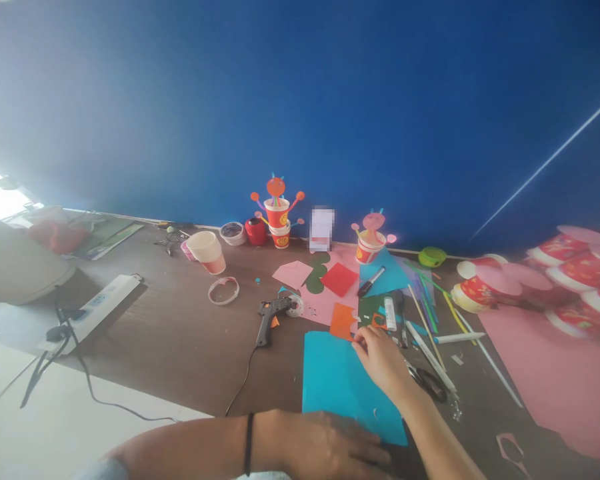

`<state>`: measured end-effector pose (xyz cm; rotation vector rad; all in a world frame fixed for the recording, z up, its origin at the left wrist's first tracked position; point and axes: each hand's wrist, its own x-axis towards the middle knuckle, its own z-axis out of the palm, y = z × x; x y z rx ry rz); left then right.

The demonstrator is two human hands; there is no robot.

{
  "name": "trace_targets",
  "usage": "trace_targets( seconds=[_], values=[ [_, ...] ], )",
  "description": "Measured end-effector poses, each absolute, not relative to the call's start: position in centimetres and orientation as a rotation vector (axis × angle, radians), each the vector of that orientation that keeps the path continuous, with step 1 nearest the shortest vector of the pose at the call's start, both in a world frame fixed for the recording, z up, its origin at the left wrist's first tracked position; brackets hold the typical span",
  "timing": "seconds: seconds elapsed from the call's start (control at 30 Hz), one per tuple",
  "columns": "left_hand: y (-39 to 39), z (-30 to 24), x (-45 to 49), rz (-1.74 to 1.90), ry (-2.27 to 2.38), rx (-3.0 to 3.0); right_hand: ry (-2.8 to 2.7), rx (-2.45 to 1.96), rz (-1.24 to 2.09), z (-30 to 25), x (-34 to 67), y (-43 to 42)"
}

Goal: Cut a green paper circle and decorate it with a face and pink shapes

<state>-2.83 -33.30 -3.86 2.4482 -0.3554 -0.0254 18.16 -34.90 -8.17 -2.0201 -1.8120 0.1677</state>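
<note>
My right hand (380, 357) is closed, its fingertips pinched at the lower right corner of an orange piece of paper (342, 321) with a cut edge. My left hand (330, 443), a black band at its wrist, lies over the near edge of a blue paper sheet (340, 373) with fingers stretched out and slightly blurred. Under my right wrist, scissors (427, 383) are partly hidden. Past the orange piece lie a red paper square (341, 279), dark green paper cutouts (316, 275) and a pink sheet (323, 308). A glue stick (390, 313) lies to the right.
A black glue gun (270, 320) with its cord lies left of the blue sheet. Paper-cup figures (279, 220) and another (370, 247) stand by the blue wall. A cup stack (207, 252), a power strip (100, 310), pipe cleaners (425, 303) and several red cups (580, 267) surround the work.
</note>
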Motion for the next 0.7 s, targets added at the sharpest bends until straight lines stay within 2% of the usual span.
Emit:
trace_targets(
  seconds=[0.17,0.37,0.57,0.7],
  values=[
    [-32.8,-4.3,-2.0,-0.021,-0.021,2.570,-1.797,-2.003,0.176,-8.2,18.2,-35.0],
    [-33.0,-4.7,-3.3,-0.035,-0.336,2.460,-1.807,-1.979,0.191,-8.1,18.2,-35.1],
    [-31.2,-4.1,-5.5,-0.209,0.359,2.567,-1.813,-1.958,0.188,-8.5,18.3,-35.2],
    [-30.5,-3.3,-9.8,-0.354,0.416,2.547,-1.826,-1.947,0.183,-8.9,18.4,-35.2]
  ],
)
